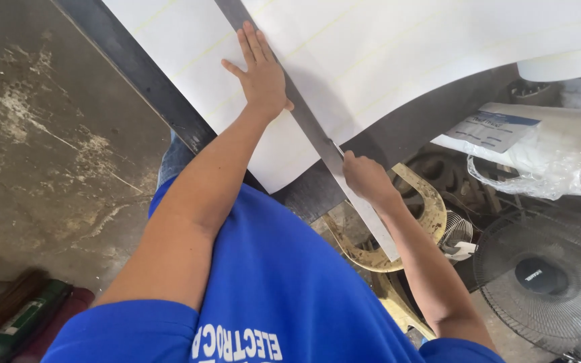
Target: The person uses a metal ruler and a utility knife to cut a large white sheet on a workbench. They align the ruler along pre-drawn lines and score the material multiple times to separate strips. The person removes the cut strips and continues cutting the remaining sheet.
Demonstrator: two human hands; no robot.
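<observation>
Hands first: the left hand (pixel 258 75) is pressed flat, fingers (pixel 249 42) spread and released, on a long grey metal straightedge (pixel 304 117) that runs diagonally across a big white sheet of paper with faint yellow lines (pixel 398 54). The palm sits partly on the ruler, partly on the sheet beside it. The right hand (pixel 366 178) is down at the near end of the straightedge, fingers clenched around something small at the paper's edge — can't tell what, it's hidden in the fist.

The sheet lies on a dark tabletop (pixel 149 77) and its right part curls up off it. A narrow white strip of paper (pixel 371 225) hangs down past the tabletop edge, just below the right hand.

Other stuff around — a yellowish plastic chair (pixel 418 208) under the tabletop, a round grey floor fan (pixel 546 279), a clear plastic bag (pixel 553 168), stained concrete floor (pixel 35 148) on the left.
</observation>
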